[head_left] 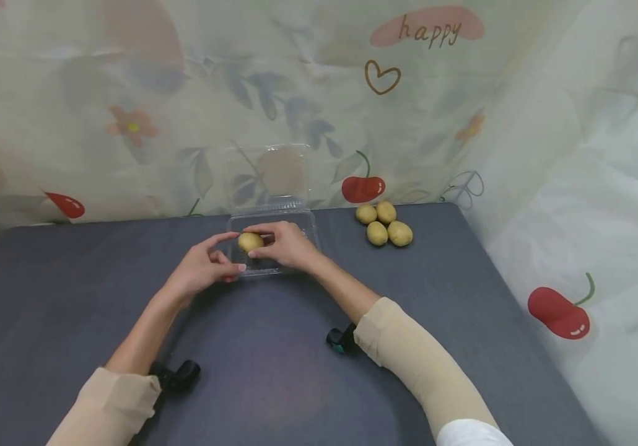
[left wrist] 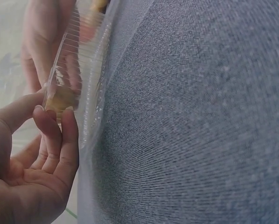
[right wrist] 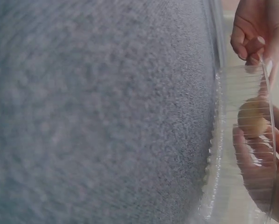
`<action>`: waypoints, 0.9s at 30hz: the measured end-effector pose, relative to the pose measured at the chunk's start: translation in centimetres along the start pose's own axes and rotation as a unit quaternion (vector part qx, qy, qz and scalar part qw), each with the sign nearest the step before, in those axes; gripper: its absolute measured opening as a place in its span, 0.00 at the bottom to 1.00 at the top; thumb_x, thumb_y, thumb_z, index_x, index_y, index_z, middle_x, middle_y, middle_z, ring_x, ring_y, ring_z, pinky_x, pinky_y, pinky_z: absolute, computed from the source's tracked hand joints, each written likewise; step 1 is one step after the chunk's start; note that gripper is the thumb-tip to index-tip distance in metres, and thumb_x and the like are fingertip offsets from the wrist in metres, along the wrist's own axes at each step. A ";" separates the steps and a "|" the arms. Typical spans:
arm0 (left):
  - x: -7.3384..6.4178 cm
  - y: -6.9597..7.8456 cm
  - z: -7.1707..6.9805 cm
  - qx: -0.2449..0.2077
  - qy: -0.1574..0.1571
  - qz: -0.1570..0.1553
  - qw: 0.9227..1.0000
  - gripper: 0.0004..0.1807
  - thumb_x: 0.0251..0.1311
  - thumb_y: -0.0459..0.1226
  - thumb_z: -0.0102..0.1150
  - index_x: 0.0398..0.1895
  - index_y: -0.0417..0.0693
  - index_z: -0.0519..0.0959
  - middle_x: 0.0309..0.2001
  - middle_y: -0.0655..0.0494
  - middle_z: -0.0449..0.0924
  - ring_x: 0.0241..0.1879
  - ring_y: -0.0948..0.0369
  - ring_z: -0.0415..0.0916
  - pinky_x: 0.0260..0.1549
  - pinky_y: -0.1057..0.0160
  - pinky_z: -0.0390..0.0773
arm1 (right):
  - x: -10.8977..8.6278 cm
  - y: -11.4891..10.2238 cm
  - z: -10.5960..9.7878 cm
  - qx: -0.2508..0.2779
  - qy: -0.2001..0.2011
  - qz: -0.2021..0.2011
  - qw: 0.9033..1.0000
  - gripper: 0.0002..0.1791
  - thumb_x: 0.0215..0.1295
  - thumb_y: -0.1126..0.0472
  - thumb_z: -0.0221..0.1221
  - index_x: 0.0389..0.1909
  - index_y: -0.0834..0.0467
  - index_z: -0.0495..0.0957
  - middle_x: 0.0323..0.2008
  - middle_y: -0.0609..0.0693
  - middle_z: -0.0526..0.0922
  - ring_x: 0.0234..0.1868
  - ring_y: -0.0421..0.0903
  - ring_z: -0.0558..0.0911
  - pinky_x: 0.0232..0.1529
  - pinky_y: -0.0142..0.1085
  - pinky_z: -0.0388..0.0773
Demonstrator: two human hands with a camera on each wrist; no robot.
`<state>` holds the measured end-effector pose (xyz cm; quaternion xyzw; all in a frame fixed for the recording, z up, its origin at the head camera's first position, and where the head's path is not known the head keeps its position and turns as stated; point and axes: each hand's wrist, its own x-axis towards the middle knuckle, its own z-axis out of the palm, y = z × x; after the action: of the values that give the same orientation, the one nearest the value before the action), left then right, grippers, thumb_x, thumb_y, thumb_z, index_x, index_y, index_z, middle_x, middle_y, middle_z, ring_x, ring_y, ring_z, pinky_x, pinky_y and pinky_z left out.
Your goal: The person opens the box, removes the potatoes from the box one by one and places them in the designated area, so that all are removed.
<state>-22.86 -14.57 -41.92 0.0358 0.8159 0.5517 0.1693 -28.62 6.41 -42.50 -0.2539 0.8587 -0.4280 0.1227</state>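
In the head view my right hand (head_left: 290, 246) reaches into a clear plastic clamshell container (head_left: 312, 230) and holds a small yellow potato (head_left: 250, 241) between thumb and fingers. Through the container's ribbed wall, the right wrist view shows that potato (right wrist: 252, 117) low inside, fingers around it. My left hand (head_left: 201, 267) is at the container's left front corner. Its index finger reaches along the left rim beside the potato, and its thumb is on the front rim. Curled fingertips (left wrist: 68, 114) of that hand grip the container's edge in the left wrist view.
Several potatoes (head_left: 377, 233) sit in a cluster on the grey tabletop (head_left: 274, 365), right of the container. The container's lid (head_left: 269, 176) stands raised at the back, against a printed curtain (head_left: 213, 93). More curtain hangs along the right side.
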 end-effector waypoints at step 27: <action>0.2 0.1 0.2 0.011 -0.003 -0.010 1.000 0.42 0.63 0.36 0.67 0.78 0.52 0.57 0.30 0.49 0.83 0.38 0.48 0.82 0.43 0.53 0.81 | -2.6 0.6 -3.8 -0.003 0.063 0.022 0.998 0.27 0.57 0.54 0.73 0.59 0.46 0.82 0.51 0.45 0.84 0.48 0.42 0.85 0.41 0.33 0.81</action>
<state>-23.03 -14.34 -41.94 0.0307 0.8216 0.5410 0.1770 -28.23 10.65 -40.71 -0.2080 0.8714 -0.4376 0.0765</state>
